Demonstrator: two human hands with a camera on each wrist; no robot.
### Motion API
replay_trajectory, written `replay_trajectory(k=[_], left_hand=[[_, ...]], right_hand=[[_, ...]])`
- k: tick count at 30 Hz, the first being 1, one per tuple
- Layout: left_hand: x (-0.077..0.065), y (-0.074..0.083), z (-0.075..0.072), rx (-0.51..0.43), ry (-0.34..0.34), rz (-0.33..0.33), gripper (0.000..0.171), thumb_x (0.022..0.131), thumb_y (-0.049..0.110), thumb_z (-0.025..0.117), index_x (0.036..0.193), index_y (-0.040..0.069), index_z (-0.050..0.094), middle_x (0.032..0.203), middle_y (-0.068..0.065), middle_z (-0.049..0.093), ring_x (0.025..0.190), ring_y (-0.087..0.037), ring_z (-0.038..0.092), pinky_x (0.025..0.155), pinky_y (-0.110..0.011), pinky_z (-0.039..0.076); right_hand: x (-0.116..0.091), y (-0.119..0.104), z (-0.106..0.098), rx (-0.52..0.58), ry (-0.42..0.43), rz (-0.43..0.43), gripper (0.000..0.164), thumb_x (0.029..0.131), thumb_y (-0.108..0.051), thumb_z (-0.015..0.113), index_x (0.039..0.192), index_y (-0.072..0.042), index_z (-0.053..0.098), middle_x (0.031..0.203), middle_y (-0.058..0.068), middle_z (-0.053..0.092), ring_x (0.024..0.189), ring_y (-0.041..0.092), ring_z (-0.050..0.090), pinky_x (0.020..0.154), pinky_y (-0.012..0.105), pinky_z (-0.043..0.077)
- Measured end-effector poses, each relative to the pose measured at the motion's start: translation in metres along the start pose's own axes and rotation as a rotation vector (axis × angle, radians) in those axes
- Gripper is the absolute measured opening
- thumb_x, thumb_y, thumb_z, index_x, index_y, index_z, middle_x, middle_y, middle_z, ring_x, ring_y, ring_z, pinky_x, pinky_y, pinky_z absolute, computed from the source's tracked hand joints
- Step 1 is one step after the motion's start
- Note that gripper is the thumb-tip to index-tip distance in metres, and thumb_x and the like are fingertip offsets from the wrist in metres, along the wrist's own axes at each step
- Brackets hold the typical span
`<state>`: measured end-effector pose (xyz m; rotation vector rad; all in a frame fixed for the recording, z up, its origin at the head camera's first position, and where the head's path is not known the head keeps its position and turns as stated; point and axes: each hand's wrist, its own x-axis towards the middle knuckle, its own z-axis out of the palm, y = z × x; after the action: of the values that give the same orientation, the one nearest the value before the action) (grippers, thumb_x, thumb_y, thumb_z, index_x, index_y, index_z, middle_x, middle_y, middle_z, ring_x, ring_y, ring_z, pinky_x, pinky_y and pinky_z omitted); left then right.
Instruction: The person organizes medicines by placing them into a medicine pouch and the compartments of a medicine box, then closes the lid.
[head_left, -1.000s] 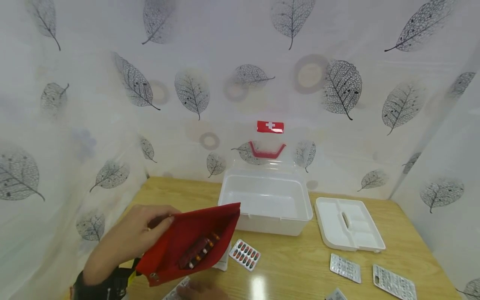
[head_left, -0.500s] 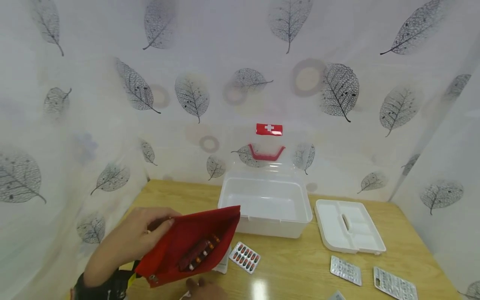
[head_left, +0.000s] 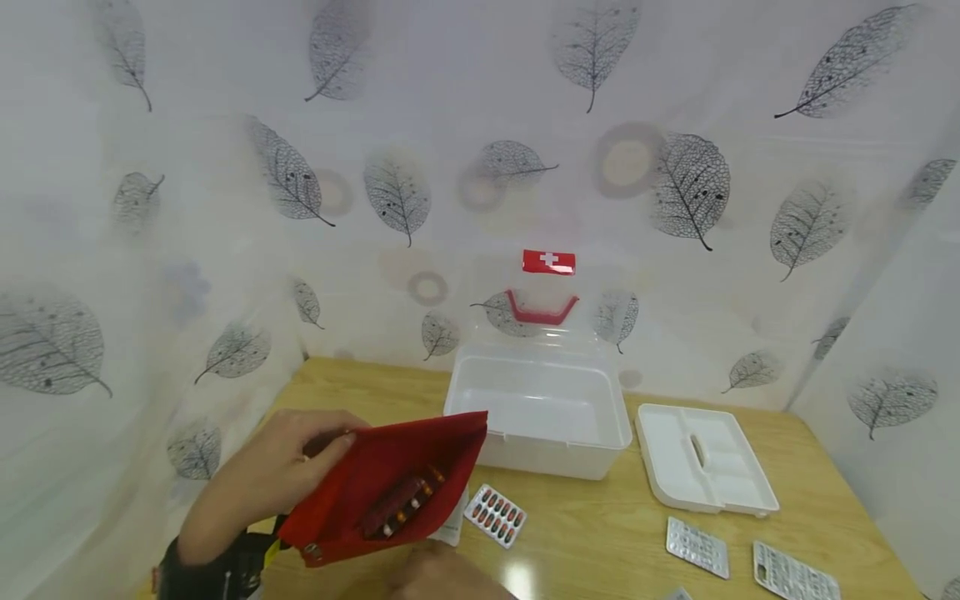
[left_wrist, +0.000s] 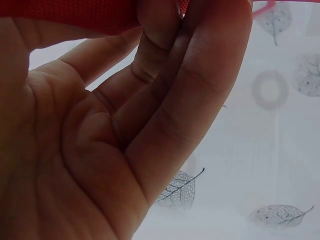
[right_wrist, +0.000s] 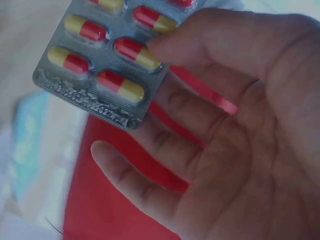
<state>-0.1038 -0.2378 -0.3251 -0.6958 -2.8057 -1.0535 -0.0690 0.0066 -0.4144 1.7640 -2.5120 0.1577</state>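
My left hand (head_left: 273, 471) pinches the upper left edge of a red fabric pouch (head_left: 352, 492) and holds it tilted, its mouth gaping. Inside the pouch lies a dark translucent strip with orange and white bits (head_left: 405, 504); its kind is unclear. In the left wrist view, red cloth (left_wrist: 75, 20) sits between thumb and fingers. Below the pouch is my right hand (head_left: 446, 575), partly cut off by the head view's lower edge. The right wrist view shows it pinching a silver blister pack of red-and-yellow capsules (right_wrist: 102, 55), with the red pouch behind the fingers.
Beside the pouch lies a blister pack of red-and-dark capsules (head_left: 496, 515), near a partly hidden whitish pack (head_left: 452, 525). An opened white first-aid box (head_left: 551, 458) stands behind. To the right are a white divided tray (head_left: 675, 475) and silver blister packs (head_left: 697, 546).
A silver pack lay by my right hand near the bottom edge a second ago; now the hand has moved slightly up and right, under the pouch. The left hand and pouch stay nearly still.
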Motion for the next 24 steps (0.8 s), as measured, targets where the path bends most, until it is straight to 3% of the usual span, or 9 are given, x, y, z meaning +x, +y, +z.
replay_trajectory(k=[3,5,11,17,24], left_hand=[[0.001,0.001,0.000,-0.001,-0.004,0.000,0.019,0.104,0.018,0.058,0.114,0.021,0.073,0.102,0.008,0.074,0.084,-0.002,0.069,0.065,-0.024,0.058],[0.002,0.002,0.000,0.003,-0.006,0.004,0.019,0.104,0.017,0.058,0.114,0.021,0.073,0.102,0.008,0.074,0.084,-0.002,0.069,0.065,-0.024,0.058],[0.004,0.004,0.000,-0.018,-0.017,-0.004,0.019,0.104,0.016,0.057,0.113,0.020,0.074,0.101,0.007,0.074,0.083,-0.002,0.069,0.064,-0.024,0.058],[0.003,0.005,0.001,0.003,-0.007,0.002,0.020,0.103,0.013,0.059,0.112,0.020,0.074,0.101,0.007,0.074,0.084,-0.002,0.069,0.067,-0.024,0.058],[0.003,0.005,0.003,0.011,-0.014,0.003,0.021,0.102,0.011,0.059,0.113,0.020,0.074,0.102,0.007,0.074,0.085,-0.002,0.069,0.068,-0.024,0.058]], right_hand=[[-0.011,0.006,-0.021,-0.065,0.084,-0.061,0.011,0.091,-0.040,0.068,0.099,-0.036,0.075,0.096,-0.024,0.068,0.090,-0.007,0.057,0.075,0.009,0.037],[-0.019,0.009,-0.035,-0.014,0.118,-0.074,0.014,0.093,-0.037,0.068,0.104,-0.033,0.075,0.100,-0.020,0.069,0.094,-0.004,0.058,0.080,0.007,0.038],[-0.039,0.015,-0.063,0.284,0.230,-0.022,0.013,0.089,-0.017,0.071,0.100,-0.024,0.072,0.095,-0.015,0.064,0.092,-0.004,0.056,0.085,0.002,0.039],[-0.052,0.018,-0.074,0.350,0.430,0.088,0.027,0.089,-0.011,0.076,0.110,-0.027,0.069,0.106,-0.015,0.069,0.098,-0.002,0.062,0.087,0.008,0.048],[-0.048,0.023,-0.074,0.316,0.692,0.079,0.036,0.082,0.000,0.079,0.111,-0.018,0.069,0.114,-0.007,0.070,0.106,0.007,0.067,0.093,0.017,0.052]])
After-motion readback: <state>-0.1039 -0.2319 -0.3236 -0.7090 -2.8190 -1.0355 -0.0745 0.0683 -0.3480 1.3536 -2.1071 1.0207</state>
